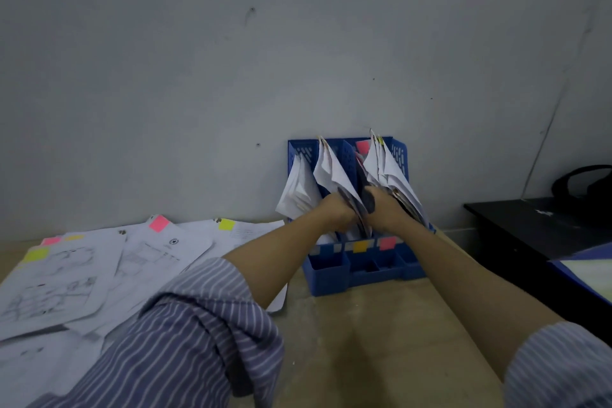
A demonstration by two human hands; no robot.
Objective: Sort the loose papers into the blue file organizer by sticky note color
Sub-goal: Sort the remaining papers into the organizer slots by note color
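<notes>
Left hand (336,209) and right hand (385,209) each grip filed sheets inside the blue file organizer (351,262), centre right. Loose papers (99,268), lower left on the worktop (364,341), look light and floppy; best pinched by an edge.

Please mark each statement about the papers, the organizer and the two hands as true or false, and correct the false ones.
1. Both hands, left hand and right hand, are at the papers in the blue file organizer. True.
2. The organizer lies flat on its back. False: it stands upright against the wall.
3. Loose papers lie left of the organizer. True.
4. All loose papers carry green notes. False: pink and yellow notes show.
5. A black table stands at the right. True.
</notes>
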